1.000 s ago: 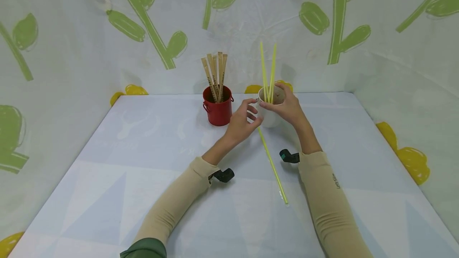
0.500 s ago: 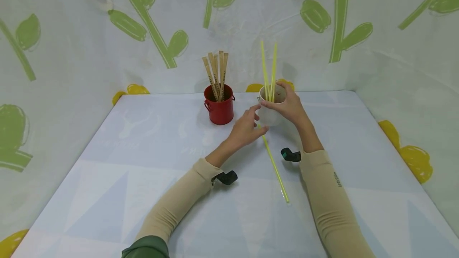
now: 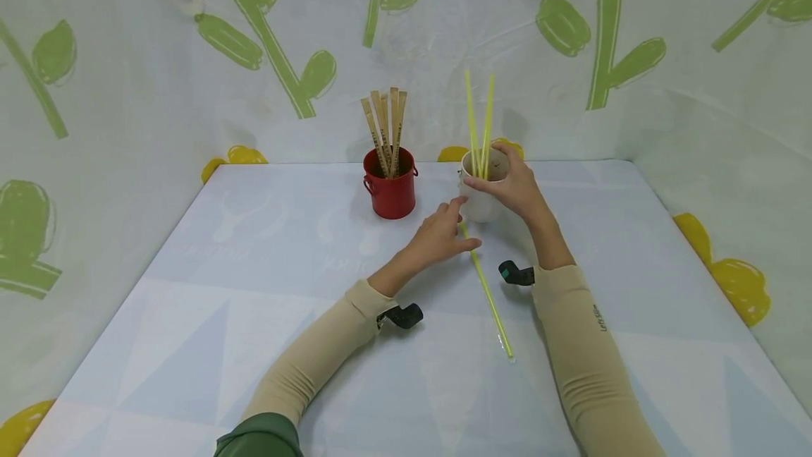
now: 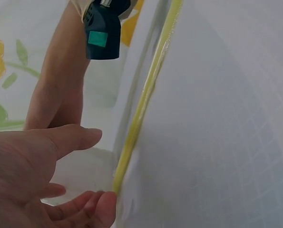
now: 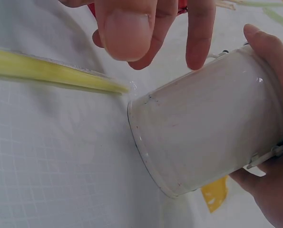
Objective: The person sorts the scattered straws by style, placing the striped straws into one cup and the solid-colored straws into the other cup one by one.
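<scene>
My right hand point(image 3: 517, 185) grips a small white metal bucket point(image 3: 480, 204) at its rim, thumb in front and fingers behind. Two yellow straws point(image 3: 488, 115) poke up out of it. Another yellow straw point(image 3: 489, 296), in a clear wrapper, lies on the table with its far end at the bucket's base. Over that far end is my left hand point(image 3: 436, 237), thumb and fingers spread apart. In the left wrist view a fingertip point(image 4: 106, 204) sits at the end of the wrapped straw point(image 4: 140, 111); whether it touches is unclear. The right wrist view shows the bucket point(image 5: 208, 123) close up.
Left of the white bucket stands a red bucket point(image 3: 392, 195) holding several paper-wrapped sticks point(image 3: 385, 129). The back wall point(image 3: 444, 34) with its printed green stems rises right behind the table point(image 3: 254, 245). A black wrist camera point(image 3: 404, 316) juts from my left sleeve.
My left hand has come down from the white bucket's side toward me and slightly right, over the wrapped straw's far end. The right hand keeps its hold on the bucket.
</scene>
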`<state>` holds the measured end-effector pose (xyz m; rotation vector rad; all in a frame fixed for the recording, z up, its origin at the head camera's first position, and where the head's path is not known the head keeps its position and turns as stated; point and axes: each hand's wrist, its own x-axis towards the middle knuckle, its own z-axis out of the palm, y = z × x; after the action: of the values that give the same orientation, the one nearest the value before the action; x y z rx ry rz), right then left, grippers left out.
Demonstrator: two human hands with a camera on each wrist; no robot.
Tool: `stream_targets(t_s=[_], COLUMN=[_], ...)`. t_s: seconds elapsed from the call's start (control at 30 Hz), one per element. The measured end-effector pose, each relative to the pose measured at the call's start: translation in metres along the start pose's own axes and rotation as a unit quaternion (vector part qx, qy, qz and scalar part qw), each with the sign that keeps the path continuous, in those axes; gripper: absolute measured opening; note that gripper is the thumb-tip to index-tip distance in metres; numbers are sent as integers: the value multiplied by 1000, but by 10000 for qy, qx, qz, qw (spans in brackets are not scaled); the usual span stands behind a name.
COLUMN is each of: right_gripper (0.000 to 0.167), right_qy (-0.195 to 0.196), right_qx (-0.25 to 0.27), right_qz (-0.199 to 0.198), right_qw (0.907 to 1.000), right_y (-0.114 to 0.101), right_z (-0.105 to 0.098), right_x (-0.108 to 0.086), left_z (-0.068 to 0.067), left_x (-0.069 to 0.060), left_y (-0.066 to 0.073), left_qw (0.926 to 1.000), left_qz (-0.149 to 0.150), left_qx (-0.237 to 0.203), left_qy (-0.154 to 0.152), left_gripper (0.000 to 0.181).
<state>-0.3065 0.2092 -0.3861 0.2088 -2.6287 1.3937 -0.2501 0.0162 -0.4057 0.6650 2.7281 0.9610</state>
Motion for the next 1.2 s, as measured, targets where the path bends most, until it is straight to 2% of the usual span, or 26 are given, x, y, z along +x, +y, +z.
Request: stream_targets(t_s=[0.23,0.43,0.57,0.93,1.2], right_gripper=[98,95,93,96,97], right_qy=[-9,-8,-10,-75,-122], right_qx=[-37,-74,-52,-11,-28], right_qz=[22,31,26,108,222], right_qw=[10000,10000,10000,9999,9997], right_y=[-3,-2,-2,-2,-2], right_z=[-1,0,0,0,-1], right_x=[-2,-1,-1,-1,-1], left_z=[1,3,3,2,5], left_x=[0,1,1,-2,-4], left_y=[0,0,0,1,3], left_qw=[9997,9979,9969,9953,9950], left_qz=[-44,-96,-4,244,377], left_qx=[122,436,588,623,665], left_qy=[-225,-467,-513,-706,-640], left_gripper=[88,85,82,63,53])
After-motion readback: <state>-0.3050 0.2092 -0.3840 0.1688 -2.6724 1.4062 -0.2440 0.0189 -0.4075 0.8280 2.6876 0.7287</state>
